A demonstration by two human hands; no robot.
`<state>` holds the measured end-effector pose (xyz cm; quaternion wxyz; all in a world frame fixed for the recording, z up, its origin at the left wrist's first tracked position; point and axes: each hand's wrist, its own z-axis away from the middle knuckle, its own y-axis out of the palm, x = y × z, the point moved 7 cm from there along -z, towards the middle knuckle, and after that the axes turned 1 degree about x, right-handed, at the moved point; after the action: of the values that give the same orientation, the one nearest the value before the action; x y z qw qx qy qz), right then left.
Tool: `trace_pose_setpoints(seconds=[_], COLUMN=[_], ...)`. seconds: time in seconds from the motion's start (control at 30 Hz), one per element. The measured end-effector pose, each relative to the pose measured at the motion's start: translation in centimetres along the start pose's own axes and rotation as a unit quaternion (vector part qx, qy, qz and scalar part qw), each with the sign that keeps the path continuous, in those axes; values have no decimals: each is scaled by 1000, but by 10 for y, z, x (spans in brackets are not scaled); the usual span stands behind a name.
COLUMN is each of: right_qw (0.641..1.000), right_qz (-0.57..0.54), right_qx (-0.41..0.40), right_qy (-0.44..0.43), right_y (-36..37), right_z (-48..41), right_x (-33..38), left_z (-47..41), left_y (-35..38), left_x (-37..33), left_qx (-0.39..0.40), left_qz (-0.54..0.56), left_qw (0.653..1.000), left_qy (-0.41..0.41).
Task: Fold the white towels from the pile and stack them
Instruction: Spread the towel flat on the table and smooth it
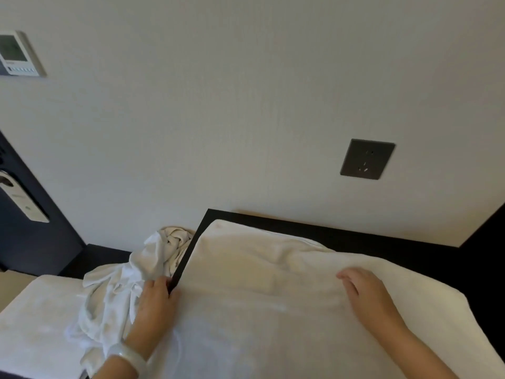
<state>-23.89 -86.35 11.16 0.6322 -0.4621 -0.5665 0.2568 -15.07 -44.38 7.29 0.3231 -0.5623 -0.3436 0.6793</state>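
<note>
A large white towel (262, 283) lies spread flat over a black table (382, 237). My right hand (366, 294) rests on it palm down with straight fingers, near its right side. At the towel's left edge my left hand (155, 302) lies with fingers bent over the table's edge; a white bangle sits on that wrist. A crumpled pile of white towels (131, 285) sits just left of the table. Further left lies a flat white towel (38, 318).
A pale wall rises right behind the table, with a dark socket plate (367, 159) and a thermostat panel (19, 54) on it. A dark door with a hanging tag (23, 199) stands at the far left.
</note>
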Motion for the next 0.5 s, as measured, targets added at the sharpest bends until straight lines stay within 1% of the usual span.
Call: trace_pose_setpoints(seconds=[0.07,0.1,0.13,0.17,0.23,0.27,0.3,0.37,0.43,0.47,0.5], right_qw=[999,999,999,997,990,985,980,965,936,926,926], right_qz=[-39,-43,-37,-22,40,72,93,111,165,187,193], right_qx=[-2,14,38,69,133,156,177,238,311,329,324], right_qy=[-14,-15,-9,4,21,21,21,28,18,10,2], right_y=[-3,0,7,14,28,31,31,38,45,46,43], right_z=[-35,-52,-68,-83,-109,-117,-123,-130,-128,-128,-130], right_x=[10,13,14,13,9,9,9,10,11,10,10], left_z=[-20,-28,-34,-36,-39,-40,-43,-52,-58,-59,-61], left_y=[-2,1,5,10,17,18,18,21,27,29,28], left_x=[-3,-2,-1,-3,-10,-14,-18,-23,-24,-24,-25], left_qx=[57,101,156,214,311,333,336,334,360,369,369], left_qz=[82,141,208,272,361,393,417,442,452,455,450], left_qw=[993,981,959,929,868,847,835,825,808,800,801], left_qy=[-57,-85,-111,-130,-140,-134,-123,-108,-117,-130,-140])
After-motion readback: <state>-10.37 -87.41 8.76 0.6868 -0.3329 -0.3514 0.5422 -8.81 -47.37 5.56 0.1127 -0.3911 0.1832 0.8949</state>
